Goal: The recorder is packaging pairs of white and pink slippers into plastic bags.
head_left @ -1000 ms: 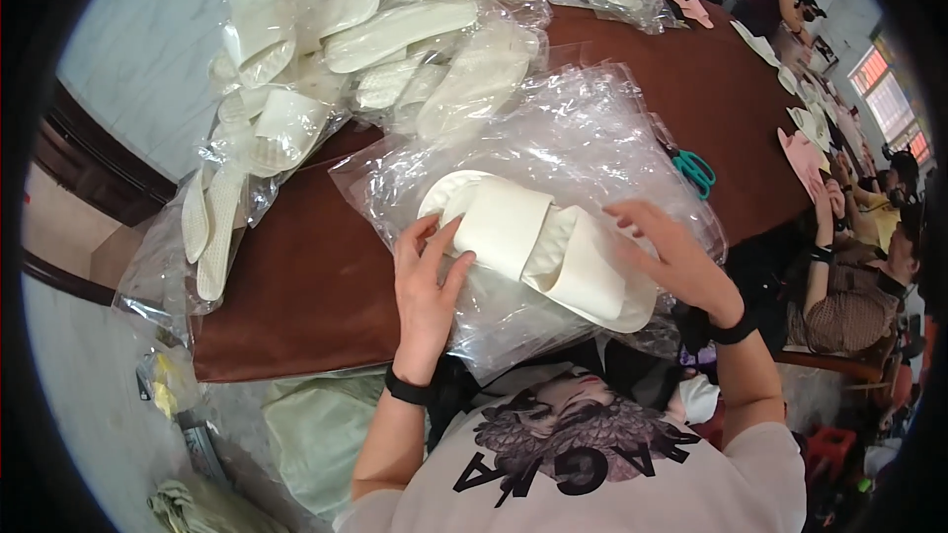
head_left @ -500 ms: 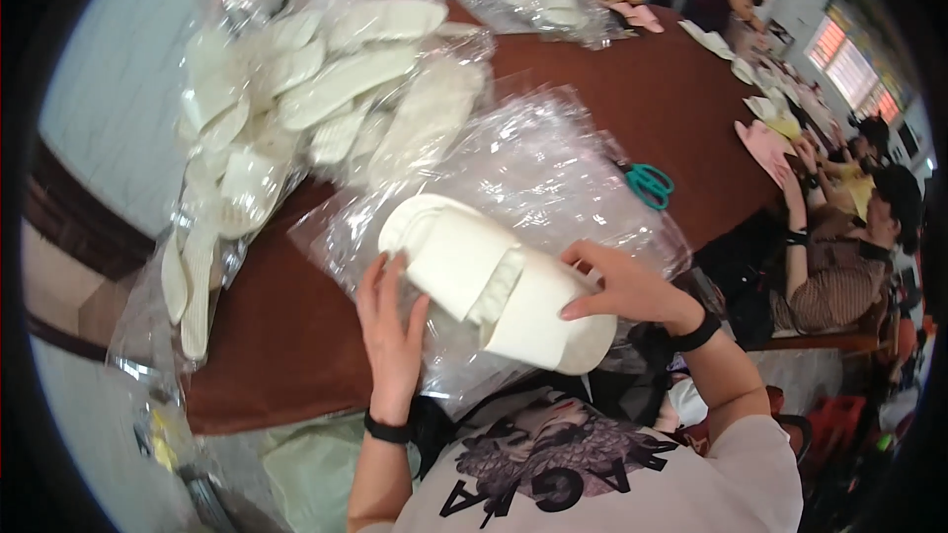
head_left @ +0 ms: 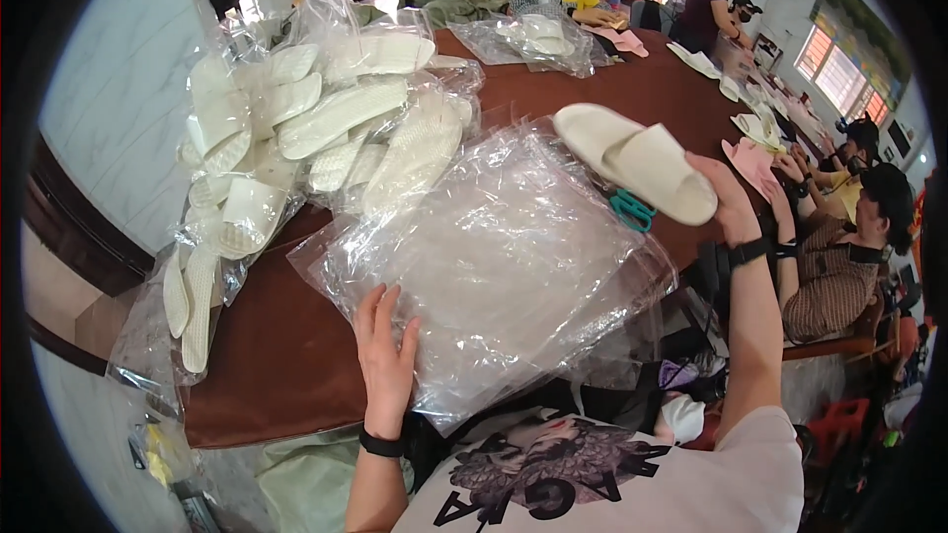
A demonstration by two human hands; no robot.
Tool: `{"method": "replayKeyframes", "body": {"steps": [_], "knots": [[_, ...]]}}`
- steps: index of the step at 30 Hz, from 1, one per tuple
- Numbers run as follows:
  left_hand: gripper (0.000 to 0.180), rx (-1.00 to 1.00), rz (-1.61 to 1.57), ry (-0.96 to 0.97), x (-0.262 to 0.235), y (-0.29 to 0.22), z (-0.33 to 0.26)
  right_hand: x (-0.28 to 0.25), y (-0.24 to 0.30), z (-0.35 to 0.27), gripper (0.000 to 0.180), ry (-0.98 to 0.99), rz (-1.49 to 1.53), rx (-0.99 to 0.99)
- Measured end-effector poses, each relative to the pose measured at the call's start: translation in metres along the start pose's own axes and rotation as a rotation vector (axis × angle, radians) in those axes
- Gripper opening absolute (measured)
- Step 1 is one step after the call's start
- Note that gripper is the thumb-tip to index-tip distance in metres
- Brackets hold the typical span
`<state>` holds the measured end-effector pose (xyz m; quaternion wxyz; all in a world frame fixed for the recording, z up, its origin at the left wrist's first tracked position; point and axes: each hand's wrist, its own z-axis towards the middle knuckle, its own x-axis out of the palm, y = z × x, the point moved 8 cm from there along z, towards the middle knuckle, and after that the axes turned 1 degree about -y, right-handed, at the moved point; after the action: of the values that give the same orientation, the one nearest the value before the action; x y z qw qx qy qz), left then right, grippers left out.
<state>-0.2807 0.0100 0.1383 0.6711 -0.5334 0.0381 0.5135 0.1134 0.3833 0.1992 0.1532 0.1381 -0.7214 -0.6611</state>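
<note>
My right hand (head_left: pixel 729 199) is closed on the toe end of a white slipper (head_left: pixel 647 166), held over the right part of the table. From this side I cannot tell whether a second slipper is stacked with it. My left hand (head_left: pixel 385 353) lies with fingers stretched at the near left edge of a pile of clear plastic bags (head_left: pixel 504 266). Teal-handled scissors (head_left: pixel 630 211) lie just below the slipper, their blades hidden.
White slippers in clear bags (head_left: pixel 341 118) are heaped on the left of the brown table (head_left: pixel 267 355). More bagged slippers (head_left: pixel 541 38) lie at the far side. Along the right edge, people handle pink pieces (head_left: pixel 752 163); a seated co-worker (head_left: pixel 829 266) is nearest.
My right hand has carried the white slippers from above the bag pile to the far right. The left hand has let go and stays near the pile. My view has tilted up slightly.
</note>
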Motion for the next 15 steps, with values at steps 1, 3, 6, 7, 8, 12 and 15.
{"method": "replayKeyframes", "body": {"steps": [1, 3, 6, 7, 8, 12, 15], "knots": [[0.044, 0.011, -0.004, -0.004, -0.001, -0.003, 0.002, -0.030, -0.006, 0.019, 0.036, -0.101, 0.097, -0.027], [0.044, 0.028, -0.004, -0.011, -0.005, -0.006, 0.001, -0.058, -0.008, 0.031, 0.037, -0.285, 0.050, -0.142], [0.043, 0.044, 0.046, -0.052, -0.011, 0.004, -0.007, -0.004, -0.012, 0.015, 0.044, -0.402, -0.151, -0.159], [0.044, 0.072, 0.040, -0.064, -0.007, 0.003, -0.005, 0.027, -0.009, 0.006, 0.046, -0.279, -0.278, -0.278], [0.043, 0.069, 0.041, -0.073, -0.005, 0.004, -0.005, 0.067, -0.014, -0.003, 0.048, -0.128, -0.389, -0.394], [0.040, 0.102, -0.029, -0.138, -0.009, 0.001, -0.008, 0.238, -0.021, -0.123, 0.051, 0.368, -0.924, -0.692], [0.036, -0.011, -0.241, -0.125, -0.035, -0.014, -0.008, 0.277, -0.045, -0.153, 0.054, 0.498, -1.015, -0.718]]}}
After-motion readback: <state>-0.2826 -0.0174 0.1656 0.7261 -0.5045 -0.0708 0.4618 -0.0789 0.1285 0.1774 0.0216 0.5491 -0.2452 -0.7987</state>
